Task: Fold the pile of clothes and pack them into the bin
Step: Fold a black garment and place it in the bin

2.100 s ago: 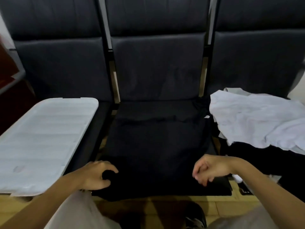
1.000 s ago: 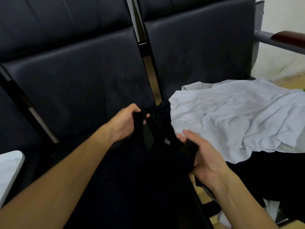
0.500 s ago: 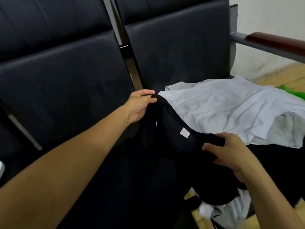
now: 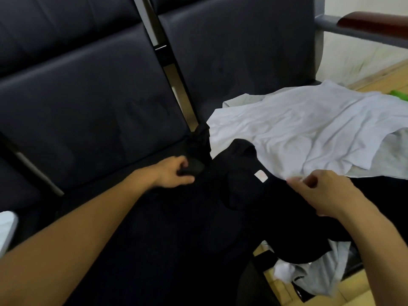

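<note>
Left hand (image 4: 176, 173), centre of frame: fingers curled round a bunched fold of the black garment (image 4: 198, 217), gripping it near the back edge of the seat. Right hand (image 4: 320, 191), right of centre: fingers loosely curled over the black garment just below the edge of the white shirt (image 4: 309, 129); thumb and index look close together, but can't tell whether they actually pinch cloth or hold nothing.

Black garment is spread over the dark seat cushion in the lower centre of the frame, running from the left hand across to the right hand. Neck opening faces up, with a small pale label (image 4: 261, 176) showing between the two hands. Its right part overlaps the gap between seats and lies against the rest of the pile.

White shirt lies crumpled on the right-hand seat, upper right of frame, its lower edge lapping onto the black garment. More pale cloth (image 4: 320, 274) hangs below the black garment at lower right.

Dark padded seat backs (image 4: 88, 85) fill the top and left. A wood-topped armrest (image 4: 371, 23) sits at the upper right corner. A white rounded edge (image 4: 6, 228) shows at the far left margin; can't tell what it is.
</note>
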Tool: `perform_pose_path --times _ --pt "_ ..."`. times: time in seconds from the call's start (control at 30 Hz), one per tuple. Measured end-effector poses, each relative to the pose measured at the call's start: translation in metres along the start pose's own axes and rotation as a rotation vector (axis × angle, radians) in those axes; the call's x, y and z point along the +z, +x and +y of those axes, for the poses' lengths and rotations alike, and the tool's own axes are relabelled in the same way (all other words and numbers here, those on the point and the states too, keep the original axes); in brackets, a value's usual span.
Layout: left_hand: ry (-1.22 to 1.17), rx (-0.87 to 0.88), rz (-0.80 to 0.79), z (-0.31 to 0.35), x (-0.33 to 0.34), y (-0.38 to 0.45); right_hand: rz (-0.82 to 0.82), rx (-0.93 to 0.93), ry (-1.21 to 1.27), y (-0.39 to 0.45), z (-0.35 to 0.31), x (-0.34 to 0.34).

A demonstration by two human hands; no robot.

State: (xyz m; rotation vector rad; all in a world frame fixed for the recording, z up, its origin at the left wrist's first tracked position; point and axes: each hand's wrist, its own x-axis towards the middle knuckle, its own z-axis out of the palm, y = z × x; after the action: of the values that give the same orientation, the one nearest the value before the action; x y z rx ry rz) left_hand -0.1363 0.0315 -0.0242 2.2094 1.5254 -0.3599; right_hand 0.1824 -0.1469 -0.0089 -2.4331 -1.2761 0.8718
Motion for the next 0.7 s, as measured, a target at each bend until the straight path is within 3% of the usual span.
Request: perform_pose_path --times 0.07,0.13,0.3,0.43,0.5,0.57,0.7 --pt "0.124 -0.09 -0.066 -0.036 0.012 -0.027 -0.06 -0.045 -0.032 -0.001 -0.009 0.004" --pt "0.147 -0.136 -0.036 -0.052 0.025 -0.043 -0.016 -0.062 -0.021 -0.002 -0.014 0.006" --pt "-0.051 -0.258 0.298 -0.059 0.036 -0.042 0.022 -0.077 -0.017 -0.003 -0.02 0.01" --pt "-0.326 -0.519 0.532 -0.07 0.021 -0.026 0.043 -0.076 -0.041 0.0 -0.016 0.01" --pt "-0.316 -0.622 0.569 -0.061 0.018 -0.017 0.048 -0.07 -0.048 0.002 -0.015 0.01" --pt "-0.247 -0.523 0.543 -0.038 0.019 -0.002 0.048 -0.06 -0.044 0.004 -0.013 0.011" --pt "-0.397 -0.055 0.392 0.042 0.027 0.027 0.044 -0.061 0.012 0.007 -0.01 0.01"
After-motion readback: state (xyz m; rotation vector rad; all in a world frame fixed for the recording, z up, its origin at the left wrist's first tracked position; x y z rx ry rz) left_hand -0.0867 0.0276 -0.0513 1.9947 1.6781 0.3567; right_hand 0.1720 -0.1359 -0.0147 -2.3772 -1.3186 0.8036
